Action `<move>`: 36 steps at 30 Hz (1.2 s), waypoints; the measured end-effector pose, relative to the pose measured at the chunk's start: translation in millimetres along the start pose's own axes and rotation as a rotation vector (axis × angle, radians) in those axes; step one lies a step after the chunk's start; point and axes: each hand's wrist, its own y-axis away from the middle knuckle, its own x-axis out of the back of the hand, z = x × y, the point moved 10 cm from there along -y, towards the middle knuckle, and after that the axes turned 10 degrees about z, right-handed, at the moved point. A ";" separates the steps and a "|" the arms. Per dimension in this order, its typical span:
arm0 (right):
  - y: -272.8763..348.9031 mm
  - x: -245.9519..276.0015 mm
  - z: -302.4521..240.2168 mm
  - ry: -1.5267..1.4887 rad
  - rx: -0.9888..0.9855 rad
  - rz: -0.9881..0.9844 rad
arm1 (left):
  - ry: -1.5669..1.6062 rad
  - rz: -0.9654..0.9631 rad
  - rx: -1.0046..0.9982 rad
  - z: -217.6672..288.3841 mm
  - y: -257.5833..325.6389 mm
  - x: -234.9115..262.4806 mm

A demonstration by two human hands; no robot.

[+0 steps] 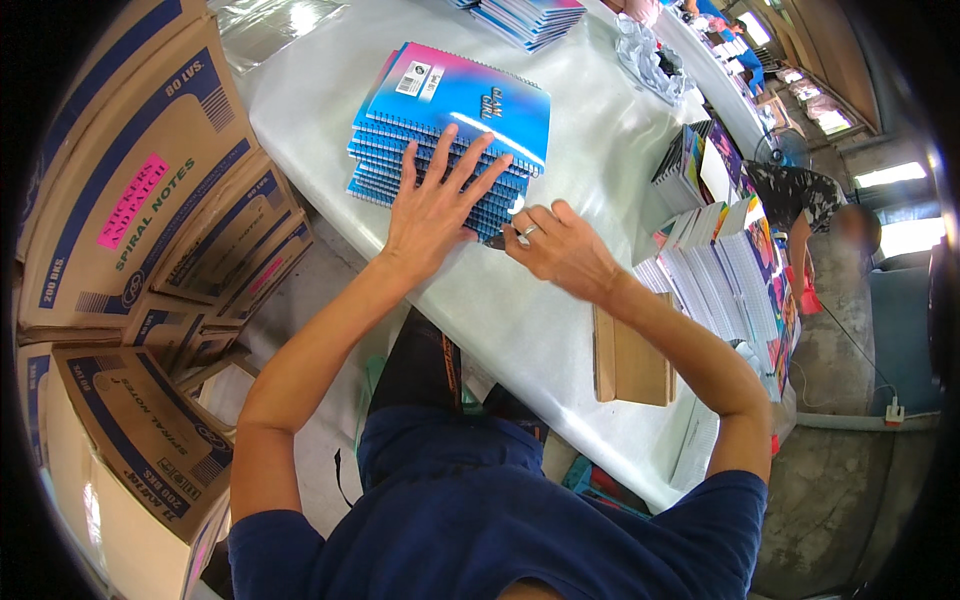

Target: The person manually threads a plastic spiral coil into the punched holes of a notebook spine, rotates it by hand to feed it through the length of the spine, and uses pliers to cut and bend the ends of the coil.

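A stack of spiral notebooks (392, 168) with blue and pink covers lies on the table before me, the wire bindings facing my side. My left hand (440, 195) rests on the top notebook (460, 95), fingers spread over its near edge. At the near right corner of the stack is my right hand (560, 245), with a ring on one finger. Its fingers are curled in around a small dark object (495, 242), mostly hidden, whose kind I cannot make out. A small white patch shows at the corner of the stack just above those fingers.
Stacked cardboard cartons (150, 180) rise along my left. The table (540, 330) carries more notebooks at the far end, thick notebook piles (715, 270) on the right, a brown cardboard piece (635, 355) and a clear plastic bag (650, 65). Another person (800, 195) bends beyond the right-hand piles.
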 end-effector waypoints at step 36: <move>-61.1 0.4 -68.6 0.608 0.002 -0.354 | -0.028 0.071 -0.002 4.2 -1.1 8.1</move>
